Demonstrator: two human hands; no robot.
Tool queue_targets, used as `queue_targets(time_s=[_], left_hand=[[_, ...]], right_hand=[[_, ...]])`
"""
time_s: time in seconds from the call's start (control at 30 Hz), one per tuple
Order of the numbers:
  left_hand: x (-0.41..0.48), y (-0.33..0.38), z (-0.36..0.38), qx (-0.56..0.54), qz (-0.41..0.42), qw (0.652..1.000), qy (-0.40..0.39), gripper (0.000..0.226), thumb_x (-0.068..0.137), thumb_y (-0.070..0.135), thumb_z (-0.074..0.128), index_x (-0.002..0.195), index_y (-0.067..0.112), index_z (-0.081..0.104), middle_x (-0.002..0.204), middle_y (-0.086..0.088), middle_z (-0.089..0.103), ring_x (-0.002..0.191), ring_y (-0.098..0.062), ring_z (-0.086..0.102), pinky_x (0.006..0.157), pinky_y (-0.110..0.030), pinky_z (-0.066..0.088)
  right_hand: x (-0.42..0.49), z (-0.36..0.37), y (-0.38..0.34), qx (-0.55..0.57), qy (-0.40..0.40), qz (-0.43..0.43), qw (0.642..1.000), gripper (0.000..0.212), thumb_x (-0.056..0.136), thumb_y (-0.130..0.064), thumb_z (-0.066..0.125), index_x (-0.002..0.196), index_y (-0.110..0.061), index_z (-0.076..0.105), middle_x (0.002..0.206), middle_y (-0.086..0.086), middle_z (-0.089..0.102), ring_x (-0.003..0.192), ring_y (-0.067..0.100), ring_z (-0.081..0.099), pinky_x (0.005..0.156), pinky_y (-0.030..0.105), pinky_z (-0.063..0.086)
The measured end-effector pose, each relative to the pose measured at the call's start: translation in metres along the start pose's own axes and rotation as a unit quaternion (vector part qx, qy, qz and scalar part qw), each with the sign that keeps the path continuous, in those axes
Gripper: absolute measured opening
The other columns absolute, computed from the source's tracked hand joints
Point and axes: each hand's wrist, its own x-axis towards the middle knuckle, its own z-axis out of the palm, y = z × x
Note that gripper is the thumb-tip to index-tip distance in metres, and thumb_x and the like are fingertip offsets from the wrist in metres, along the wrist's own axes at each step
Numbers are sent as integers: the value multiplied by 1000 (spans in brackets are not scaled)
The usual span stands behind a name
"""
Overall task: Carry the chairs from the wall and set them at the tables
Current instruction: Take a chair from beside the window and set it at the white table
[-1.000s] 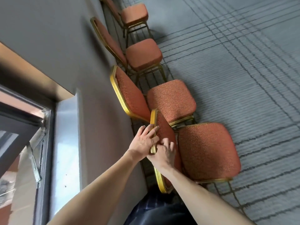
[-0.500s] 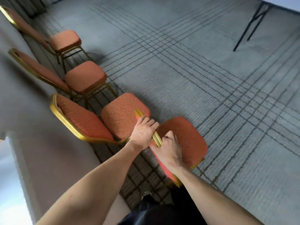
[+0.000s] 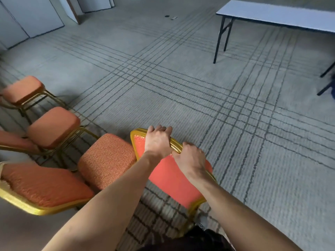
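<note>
Head view: left hand and right hand grip the chair by its gold back rim, seat hidden.

The room is lit evenly by soft, cool, diffuse light; its source is not seen. A pale sheen is carried by the white surface at upper right. Faint shadows are cast on the carpet under the chairs at left. Those chairs and the held chair are smeared by motion blur; carpet lines are bowed toward the edges.
</note>
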Motion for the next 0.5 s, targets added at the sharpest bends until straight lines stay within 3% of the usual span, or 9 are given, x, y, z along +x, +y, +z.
queue_targets(time_s=[0.13, 0.23, 0.37, 0.5], left_hand=[[33, 34, -4, -9, -14, 1000, 1, 30, 71, 39, 59, 95, 22, 56, 92, 3, 65, 96, -21, 59, 89, -35, 33], [45, 41, -3, -29, -34, 999, -4, 28, 67, 34, 59, 93, 23, 56, 89, 5, 64, 93, -20, 58, 88, -36, 34], [63, 22, 12, -92, 2, 995, 33, 24, 63, 28, 66, 84, 18, 62, 80, 1, 66, 81, -26, 61, 79, -37, 39], [93, -15, 16, -177, 52, 983, -13, 25, 72, 25, 69, 97, 19, 66, 94, 3, 63, 93, -23, 60, 73, -39, 51]], right_hand=[[26, -17, 34, -27, 36, 5, 999, 37, 87, -48, 66, 106, -16, 64, 95, 9, 74, 86, 25, 72, 68, 34, 53], [45, -22, 50, -54, 46, -15, 997, 37, 85, -53, 65, 96, -18, 65, 83, 5, 74, 74, 21, 71, 61, 29, 52], [71, -14, 48, -63, 34, -28, 997, 36, 83, -56, 64, 85, -20, 64, 74, 3, 71, 66, 20, 69, 60, 31, 55], [107, -12, 40, -68, 47, -31, 996, 35, 75, -55, 72, 71, -21, 65, 60, -3, 66, 53, 15, 62, 50, 21, 40]])
